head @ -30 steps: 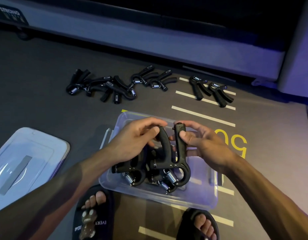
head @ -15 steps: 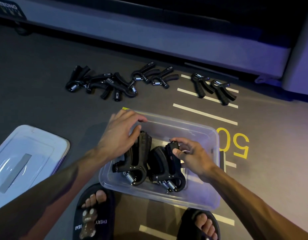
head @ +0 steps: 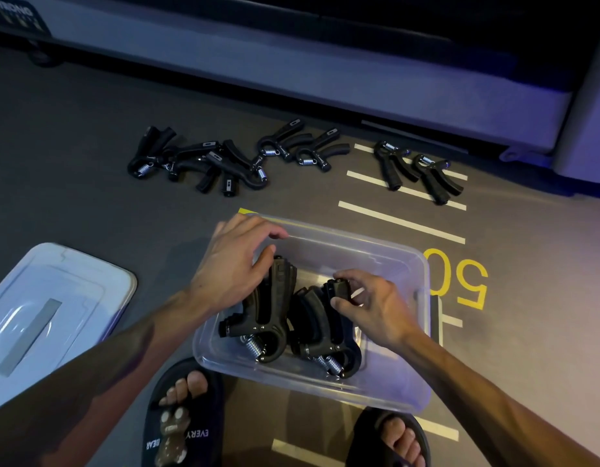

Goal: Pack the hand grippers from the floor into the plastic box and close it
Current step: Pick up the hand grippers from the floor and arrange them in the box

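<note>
Grippers (head: 261, 318) of black moulded plastic with coiled steel springs stand packed in my clear plastic box (head: 403, 392), handles up, springs down near its front wall. I count at least two in there; the right-hand cluster may hide more, I cannot tell. The box is a rounded rectangle with thin, glossy, see-through walls, sitting on the dark matte floor (head: 73, 197) just ahead of my two black slippers (head: 187, 419).

My left hand (head: 231, 267) hovers over the box's far left corner, fingers loosely spread and relaxed, thumb close to the top of the left gripper's ribbed handle; I cannot tell whether it touches. My right hand (head: 372, 305) pinches the handle tip of the right gripper (head: 325, 332) between thumb and fingers, inside the box.

Beyond the box, more grippers lie loose on the floor: a tangled heap (head: 197, 163) at left, two (head: 302, 146) beside it in the middle, and a pair (head: 416, 170) well apart at right, lying across white painted stripes (head: 399, 222). A yellow "50" (head: 460, 278) is painted beside the box's right edge.

The lid (head: 56, 305), translucent with rounded corners and a grey strip down its middle, lies flat on the floor at my left, apart from the box. A pale, smooth machine base (head: 291, 72) runs along the far edge.
</note>
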Motion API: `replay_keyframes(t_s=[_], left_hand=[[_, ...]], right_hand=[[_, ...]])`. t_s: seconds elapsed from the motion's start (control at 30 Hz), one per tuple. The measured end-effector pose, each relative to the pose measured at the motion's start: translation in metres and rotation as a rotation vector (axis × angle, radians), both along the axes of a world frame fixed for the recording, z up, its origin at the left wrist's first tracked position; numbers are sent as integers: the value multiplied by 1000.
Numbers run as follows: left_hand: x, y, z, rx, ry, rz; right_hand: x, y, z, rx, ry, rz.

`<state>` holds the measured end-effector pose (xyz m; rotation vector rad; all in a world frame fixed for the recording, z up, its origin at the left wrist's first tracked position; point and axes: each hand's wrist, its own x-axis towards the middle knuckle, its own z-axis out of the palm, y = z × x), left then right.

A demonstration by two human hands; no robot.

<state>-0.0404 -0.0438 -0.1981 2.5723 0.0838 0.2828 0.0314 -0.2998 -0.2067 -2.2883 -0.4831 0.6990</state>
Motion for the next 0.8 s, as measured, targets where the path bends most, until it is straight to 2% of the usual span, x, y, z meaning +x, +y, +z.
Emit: replay_keyframes(t_s=[0.4,0.8], left_hand=[[0,1,-4,2,-6,9],[0,2,-5,13,-9,-1]], right_hand=[[0,9,-1,-119,-107,84],[-1,9,-5,-118,-145,116]])
